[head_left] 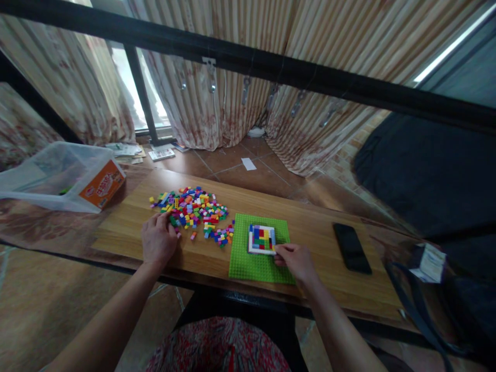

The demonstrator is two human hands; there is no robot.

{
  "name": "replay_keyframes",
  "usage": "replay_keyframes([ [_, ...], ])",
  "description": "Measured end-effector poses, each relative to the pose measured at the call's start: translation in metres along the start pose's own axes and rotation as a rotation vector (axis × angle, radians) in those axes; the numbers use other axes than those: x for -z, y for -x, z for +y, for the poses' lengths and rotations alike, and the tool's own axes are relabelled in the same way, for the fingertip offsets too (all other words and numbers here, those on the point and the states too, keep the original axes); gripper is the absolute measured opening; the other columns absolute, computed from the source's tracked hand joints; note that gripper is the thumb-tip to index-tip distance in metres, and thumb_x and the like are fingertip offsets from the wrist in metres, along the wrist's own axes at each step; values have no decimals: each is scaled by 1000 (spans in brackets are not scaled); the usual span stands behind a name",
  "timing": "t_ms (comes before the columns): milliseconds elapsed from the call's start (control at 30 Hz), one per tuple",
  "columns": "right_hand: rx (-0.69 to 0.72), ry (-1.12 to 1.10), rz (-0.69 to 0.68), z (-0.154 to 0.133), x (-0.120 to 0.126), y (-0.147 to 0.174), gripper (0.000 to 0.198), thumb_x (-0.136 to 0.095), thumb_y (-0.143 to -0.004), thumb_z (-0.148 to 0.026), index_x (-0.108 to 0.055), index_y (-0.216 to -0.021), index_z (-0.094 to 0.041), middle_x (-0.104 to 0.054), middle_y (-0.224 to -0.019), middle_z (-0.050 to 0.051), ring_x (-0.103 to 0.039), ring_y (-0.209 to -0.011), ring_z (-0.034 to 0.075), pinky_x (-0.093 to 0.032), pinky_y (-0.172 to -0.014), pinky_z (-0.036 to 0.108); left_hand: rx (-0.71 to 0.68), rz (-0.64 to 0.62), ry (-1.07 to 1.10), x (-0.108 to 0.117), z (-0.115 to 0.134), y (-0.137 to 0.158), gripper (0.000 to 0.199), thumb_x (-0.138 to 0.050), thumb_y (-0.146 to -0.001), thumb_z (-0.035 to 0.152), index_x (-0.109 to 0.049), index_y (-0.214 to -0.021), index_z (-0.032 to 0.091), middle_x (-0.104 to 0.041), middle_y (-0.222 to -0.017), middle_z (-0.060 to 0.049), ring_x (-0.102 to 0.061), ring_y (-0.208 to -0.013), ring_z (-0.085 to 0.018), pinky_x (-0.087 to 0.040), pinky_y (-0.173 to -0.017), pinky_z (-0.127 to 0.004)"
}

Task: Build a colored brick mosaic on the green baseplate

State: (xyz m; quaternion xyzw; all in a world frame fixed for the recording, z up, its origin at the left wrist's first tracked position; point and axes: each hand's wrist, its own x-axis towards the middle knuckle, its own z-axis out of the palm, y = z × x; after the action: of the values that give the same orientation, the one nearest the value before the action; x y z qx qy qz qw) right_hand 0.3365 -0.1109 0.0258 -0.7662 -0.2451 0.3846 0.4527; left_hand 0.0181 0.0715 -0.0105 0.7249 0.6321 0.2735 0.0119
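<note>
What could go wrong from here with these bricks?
1. The right-hand grip is at the near-right corner of the brick build; too much force might knock a piece loose or out of line on the green baseplate.
2. The left-hand grip is at the edge of the loose brick pile; a careless sweep could scatter pieces.
3. Colours are mixed in that pile, so a wrong piece could get picked.

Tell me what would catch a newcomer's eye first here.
The scattered heap of multicoloured bricks by the left hand likely jumps out first. Next comes the bright green baseplate right of the heap, carrying a white-edged brick square with the right hand at its corner.
</note>
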Motion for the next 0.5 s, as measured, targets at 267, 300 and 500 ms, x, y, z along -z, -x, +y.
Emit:
replay_keyframes([
  [267, 3, -11, 4, 4, -4, -3, 16, -69, -69, -30, -72, -68, -14, -69, -59, 5, -66, -54, 16, -57, -53, 25, -13, 10, 6, -1, 0, -1, 40, -44, -86, 24, -62, -120, 13, -61, -121, -16, -53, -114, -31, -40, -102, -44],
  [300, 11, -16, 0, 4, -4, -3, 16, -69, -69, -30, -72, -69, -14, -70, -60, 5, -66, -55, 16, -57, -54, 25, -12, 11, 7, -1, 0, -1, 40, -44, -86, 24, -62, -119, 12, -61, -120, -17, -53, -114, -31, -41, -102, -44],
  [500, 68, 26, 34, 4, 9, -2, 31, -62, -78, -44, -71, -75, -14, -72, -70, 8, -66, -59, 16, -55, -55, 27, -33, 38, 27, -1, 0, -1, 39, -44, -86, 23, -62, -119, 12, -61, -119, -17, -54, -115, -31, -41, -102, -45],
])
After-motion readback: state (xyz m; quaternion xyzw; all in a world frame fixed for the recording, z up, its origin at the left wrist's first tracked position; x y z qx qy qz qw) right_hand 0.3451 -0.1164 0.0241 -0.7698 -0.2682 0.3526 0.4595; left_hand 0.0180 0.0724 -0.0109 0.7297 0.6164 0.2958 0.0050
